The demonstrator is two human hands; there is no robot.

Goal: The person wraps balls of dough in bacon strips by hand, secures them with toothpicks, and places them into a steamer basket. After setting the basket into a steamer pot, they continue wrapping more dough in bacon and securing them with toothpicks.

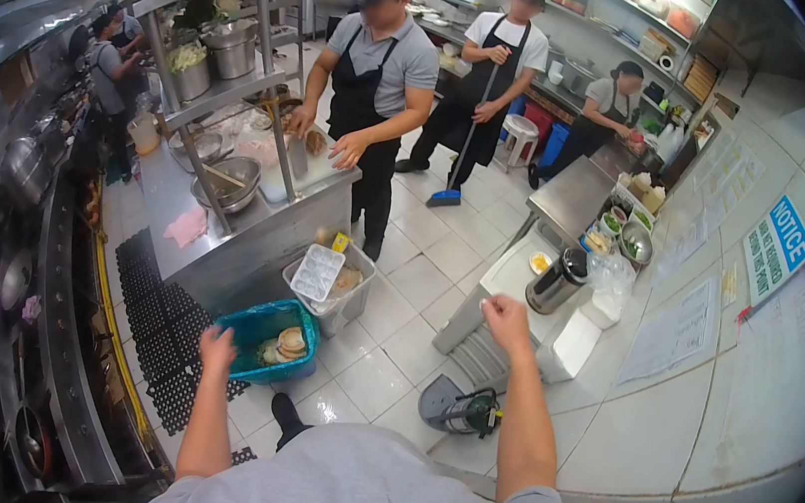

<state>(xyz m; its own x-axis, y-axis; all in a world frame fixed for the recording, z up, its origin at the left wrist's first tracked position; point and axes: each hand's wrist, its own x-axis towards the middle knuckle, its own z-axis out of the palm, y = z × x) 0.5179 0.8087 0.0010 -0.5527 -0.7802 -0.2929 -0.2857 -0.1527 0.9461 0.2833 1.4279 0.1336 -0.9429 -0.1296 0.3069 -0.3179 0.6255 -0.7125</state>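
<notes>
My left hand (pixel 218 348) is raised at the left edge of a blue-lined bin (pixel 252 370) with pale round food scraps (pixel 282 345) inside; its fingers are blurred, and nothing can be made out in it. On the right, my right hand (pixel 504 321) hangs in the air with fingers curled together, near a white-topped counter (pixel 505 276) and a steel canister (pixel 556 283). Whether it holds anything small is not visible. A small dish with yellow food (pixel 540 262) lies on that counter.
A grey bin (pixel 350 303) holds a clear plastic tray (pixel 317 272). A co-worker (pixel 367 86) stands at the steel table (pixel 221 259); another (pixel 489 81) holds a blue broom (pixel 444 197). A green cylinder (pixel 471 413) stands on the floor by the right wall.
</notes>
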